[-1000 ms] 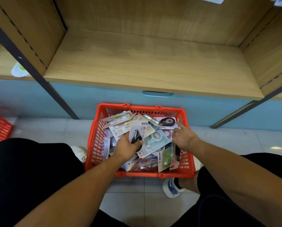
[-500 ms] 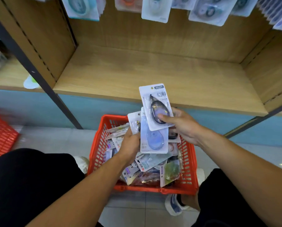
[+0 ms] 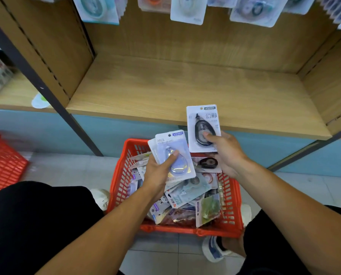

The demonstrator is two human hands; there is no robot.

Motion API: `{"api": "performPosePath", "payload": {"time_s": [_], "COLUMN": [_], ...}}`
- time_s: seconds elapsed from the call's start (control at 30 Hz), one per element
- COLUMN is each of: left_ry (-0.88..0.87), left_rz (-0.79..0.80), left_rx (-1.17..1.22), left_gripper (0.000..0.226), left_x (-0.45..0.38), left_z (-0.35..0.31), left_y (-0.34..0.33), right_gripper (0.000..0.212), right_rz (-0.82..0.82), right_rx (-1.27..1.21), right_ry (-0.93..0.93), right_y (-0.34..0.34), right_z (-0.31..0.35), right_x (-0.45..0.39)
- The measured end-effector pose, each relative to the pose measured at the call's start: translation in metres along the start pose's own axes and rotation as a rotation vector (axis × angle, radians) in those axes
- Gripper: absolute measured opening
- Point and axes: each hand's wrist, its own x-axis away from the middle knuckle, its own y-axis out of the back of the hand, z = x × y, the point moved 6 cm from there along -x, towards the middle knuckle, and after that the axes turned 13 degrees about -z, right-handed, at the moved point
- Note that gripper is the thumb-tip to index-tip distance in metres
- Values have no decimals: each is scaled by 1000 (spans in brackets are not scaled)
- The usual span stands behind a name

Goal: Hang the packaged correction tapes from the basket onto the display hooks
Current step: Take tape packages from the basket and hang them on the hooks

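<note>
Red plastic lattice basket sits on the pale tiled floor between the person's knees, packed with loose carded correction tapes lying every which way, a few poking over its near and left rims. Left hand is raised above the basket's far-left corner, fingers curled behind a small fanned stack of white cards with a pale bluish tape on top, thumb pressed on the blister. Right hand pinches a white card with a black oval correction tape by its lower part, thumb on the blister, card upright and just beside the left stack, not touching it (as far as I can tell). That card's top edge overlaps the front lip of the bare light wooden shelf board, with open room above it. Hung blister packs line the top edge. Second red basket sits far left, well apart.
</note>
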Motion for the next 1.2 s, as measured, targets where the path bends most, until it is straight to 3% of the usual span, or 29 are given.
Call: {"api": "performPosePath", "payload": {"time_s": [0.1,0.17,0.27,0.37,0.5,0.53,0.67,0.8,0.87,0.93,1.0,1.1,1.2], "left_ry": [-20,23,-8,-72,-91,-89,-28,-27,-10,27,37,57,119], "left_rz": [-22,-30,17,74,-130,-203,-357,-350,-343,-329,-308,-272,-151], "left_rx": [-5,-15,-109,-143,-207,-214,-214,-314,-328,-308,-285,-273,-194], "left_gripper": [48,54,72,70,66,68,78,82,77,74,69,73,58], "left_x": [-3,-1,0,-1,-14,-19,-28,-28,-29,-29,-28,-27,-23], "left_z": [-7,-8,-6,2,9,9,19,29,32,32,31,29,26], "left_y": [2,-1,-2,3,27,34,59,70,76,80,80,77,66], "right_gripper": [22,21,32,53,52,51,59,81,73,62,42,32,21], "right_rz": [179,250,285,272,519,509,185,237,273,160,4,-228,-202], "right_rx": [23,125,439,720,831,847,1134,1203,1289,1337,1300,888,491], "right_ry": [-19,9,208,380,244,225,405,434,522,569,669,960,962], "right_y": [-12,-20,-31,-37,-41,-39,-9,-15,-30,-35,-35,-28,-31], "right_z": [-12,-28,-48,-56,-66,-70,-85,-107,-118,-119,-100,-57,-33], "right_x": [16,29,43,50,39,30,-21,-37,-35,-37,-36,-21,-5]}}
